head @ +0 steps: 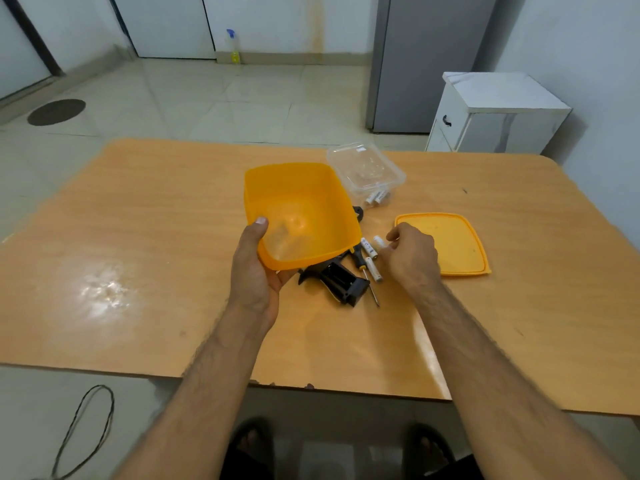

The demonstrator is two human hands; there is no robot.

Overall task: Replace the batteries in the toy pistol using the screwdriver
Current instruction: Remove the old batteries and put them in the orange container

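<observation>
My left hand (254,271) grips the near rim of an orange plastic container (304,202) and holds it tilted above the table. Under its right edge lies the black toy pistol (341,282), its battery compartment open and facing up; the container hides the barrel end. A screwdriver (363,268) with a black and yellow handle lies just right of the pistol. Three white batteries (372,254) lie beside it. My right hand (412,254) hovers over these batteries with its fingers curled at the farthest one; a grip cannot be made out.
The orange lid (453,244) lies flat right of my right hand. A clear plastic box (367,171) with more batteries stands behind the orange container. The wooden table (138,237) has its near edge by my feet. A white cabinet (498,112) stands beyond the far right corner.
</observation>
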